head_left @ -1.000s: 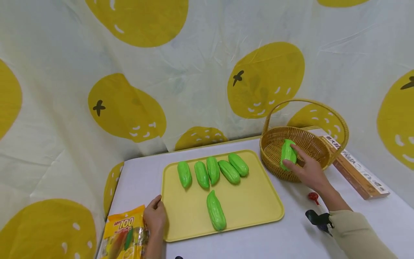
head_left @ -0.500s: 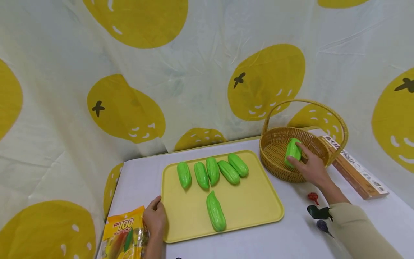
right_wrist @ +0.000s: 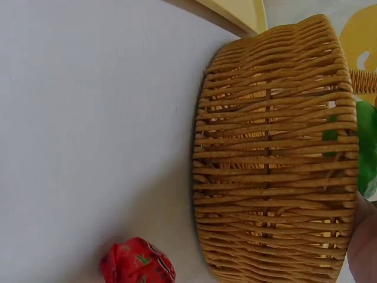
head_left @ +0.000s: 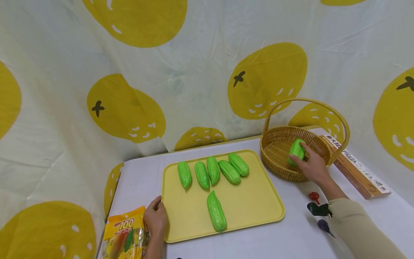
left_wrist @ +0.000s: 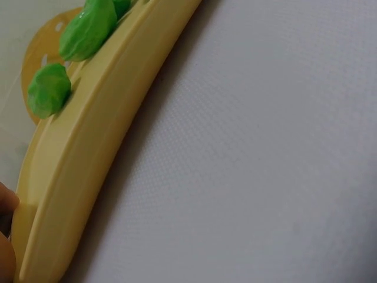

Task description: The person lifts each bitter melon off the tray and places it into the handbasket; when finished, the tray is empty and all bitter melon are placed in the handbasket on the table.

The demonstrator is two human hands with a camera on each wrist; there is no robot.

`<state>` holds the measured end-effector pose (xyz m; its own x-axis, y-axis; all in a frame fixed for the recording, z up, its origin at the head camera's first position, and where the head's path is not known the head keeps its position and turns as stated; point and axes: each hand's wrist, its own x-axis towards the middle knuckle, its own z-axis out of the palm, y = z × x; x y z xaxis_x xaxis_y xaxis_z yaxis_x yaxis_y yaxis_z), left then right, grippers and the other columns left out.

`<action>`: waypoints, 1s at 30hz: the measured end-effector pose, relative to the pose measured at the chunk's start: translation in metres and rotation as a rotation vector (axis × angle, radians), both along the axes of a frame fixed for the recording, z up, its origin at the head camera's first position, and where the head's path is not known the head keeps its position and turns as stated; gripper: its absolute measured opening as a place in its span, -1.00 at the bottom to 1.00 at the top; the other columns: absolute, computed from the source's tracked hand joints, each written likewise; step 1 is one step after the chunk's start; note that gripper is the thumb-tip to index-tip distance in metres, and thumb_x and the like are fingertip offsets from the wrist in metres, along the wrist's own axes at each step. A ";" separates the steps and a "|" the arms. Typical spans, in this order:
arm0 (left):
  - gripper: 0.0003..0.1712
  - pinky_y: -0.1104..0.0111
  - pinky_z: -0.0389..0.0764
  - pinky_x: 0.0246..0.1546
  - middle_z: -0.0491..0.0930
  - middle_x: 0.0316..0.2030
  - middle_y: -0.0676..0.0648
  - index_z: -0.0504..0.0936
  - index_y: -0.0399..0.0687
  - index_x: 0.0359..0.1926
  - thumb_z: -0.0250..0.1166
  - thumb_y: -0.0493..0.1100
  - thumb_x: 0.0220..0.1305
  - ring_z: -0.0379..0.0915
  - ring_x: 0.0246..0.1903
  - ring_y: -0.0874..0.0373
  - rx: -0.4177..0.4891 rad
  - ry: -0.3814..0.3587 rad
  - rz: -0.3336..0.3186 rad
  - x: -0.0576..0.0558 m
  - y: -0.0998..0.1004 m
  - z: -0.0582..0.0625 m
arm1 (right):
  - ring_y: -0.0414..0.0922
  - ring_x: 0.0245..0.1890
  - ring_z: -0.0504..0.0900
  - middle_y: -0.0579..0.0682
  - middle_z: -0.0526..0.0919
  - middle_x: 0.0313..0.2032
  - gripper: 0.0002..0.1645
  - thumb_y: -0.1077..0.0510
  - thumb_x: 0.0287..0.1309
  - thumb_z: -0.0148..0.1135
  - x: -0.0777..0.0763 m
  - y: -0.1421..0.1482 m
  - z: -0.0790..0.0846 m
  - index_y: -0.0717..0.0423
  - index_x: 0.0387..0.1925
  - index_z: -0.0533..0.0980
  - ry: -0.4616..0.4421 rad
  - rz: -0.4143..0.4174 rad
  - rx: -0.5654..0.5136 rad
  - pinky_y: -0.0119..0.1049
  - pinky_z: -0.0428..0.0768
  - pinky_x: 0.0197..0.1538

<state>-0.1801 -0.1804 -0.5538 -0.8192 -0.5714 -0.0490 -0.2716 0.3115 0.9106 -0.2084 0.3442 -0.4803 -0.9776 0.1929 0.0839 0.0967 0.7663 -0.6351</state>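
In the head view my right hand (head_left: pixel 312 163) grips a bright green, ridged cucumber (head_left: pixel 296 151), which looks like a toy, inside the brown wicker basket (head_left: pixel 275 163). The right wrist view catches that cucumber (right_wrist: pixel 366 147) past the basket's rim, partly behind the weave. My left hand (head_left: pixel 156 217) holds the left edge of the yellow tray (head_left: pixel 249 205), thumb and fingers at its rim. Several similar cucumbers (head_left: pixel 213 171) lie in a row along the tray's far side. One more cucumber (head_left: pixel 216 212) lies alone nearer the front.
A yellow candy bag (head_left: pixel 124 233) lies left of the tray, beside the left forearm. Right of the basket is a long brown pasta box (head_left: pixel 360 171). A red-wrapped lollipop (head_left: pixel 314 196) and a dark purple one (head_left: pixel 323 226) lie near the right sleeve. A lemon-patterned curtain (head_left: pixel 194 90) hangs behind.
My right hand has moved slightly to the right within the basket, carrying the cucumber along. The left hand, tray and other cucumbers stay put.
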 end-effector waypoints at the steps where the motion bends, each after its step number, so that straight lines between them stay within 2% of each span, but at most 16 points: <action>1: -0.60 -0.13 0.53 0.27 0.62 0.15 -0.42 0.64 -0.34 0.19 0.04 -0.34 0.47 0.51 0.23 -0.31 -0.001 0.003 0.000 0.000 0.000 0.000 | 0.22 -0.15 0.44 0.54 0.40 0.13 0.03 -0.27 0.47 0.04 -0.001 0.001 0.000 0.27 0.60 -0.08 0.000 0.001 0.006 -0.26 0.43 -0.31; 5: -0.61 -0.12 0.54 0.25 0.63 0.13 -0.43 0.65 -0.34 0.18 0.05 -0.34 0.47 0.52 0.22 -0.31 -0.004 0.013 -0.002 0.000 0.000 -0.001 | 0.19 -0.19 0.47 0.54 0.44 0.07 0.01 -0.24 0.48 0.05 -0.003 0.005 -0.001 0.34 0.58 -0.05 0.011 0.015 0.037 -0.34 0.39 -0.34; 11: -0.63 -0.12 0.56 0.22 0.66 0.09 -0.41 0.68 -0.34 0.15 0.07 -0.35 0.46 0.54 0.19 -0.31 -0.023 0.044 -0.012 0.001 -0.002 -0.004 | 0.17 -0.21 0.46 0.51 0.46 -0.01 0.02 -0.23 0.49 0.04 -0.009 0.010 -0.001 0.39 0.57 -0.07 -0.008 0.025 0.050 -0.33 0.39 -0.35; 17: -0.64 -0.13 0.55 0.22 0.68 0.06 -0.40 0.69 -0.34 0.12 0.10 -0.35 0.44 0.54 0.20 -0.33 -0.036 0.082 -0.026 0.003 -0.003 -0.005 | 0.17 -0.18 0.45 0.49 0.46 0.00 0.05 -0.25 0.49 0.03 -0.011 0.011 -0.001 0.40 0.57 -0.10 -0.032 0.015 0.061 -0.32 0.39 -0.33; 25: -0.61 -0.12 0.55 0.24 0.66 0.11 -0.40 0.67 -0.32 0.17 0.07 -0.32 0.46 0.52 0.22 -0.32 -0.023 0.025 -0.022 0.001 -0.003 -0.004 | 0.20 -0.14 0.44 0.52 0.42 0.05 0.09 -0.31 0.48 -0.02 -0.010 0.011 0.003 0.43 0.56 -0.12 -0.072 0.017 0.063 -0.29 0.40 -0.29; 30: -0.61 -0.12 0.54 0.25 0.64 0.12 -0.41 0.66 -0.31 0.18 0.06 -0.32 0.47 0.51 0.23 -0.33 -0.017 0.022 -0.031 0.001 -0.004 -0.004 | 0.22 -0.11 0.43 0.50 0.41 0.07 0.11 -0.34 0.46 -0.02 -0.011 0.014 0.002 0.43 0.56 -0.10 -0.087 0.016 0.057 -0.25 0.43 -0.26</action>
<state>-0.1786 -0.1841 -0.5580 -0.8375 -0.5460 -0.0216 -0.2416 0.3346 0.9109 -0.2190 0.3585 -0.4784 -0.9845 0.1750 0.0087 0.1375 0.8028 -0.5801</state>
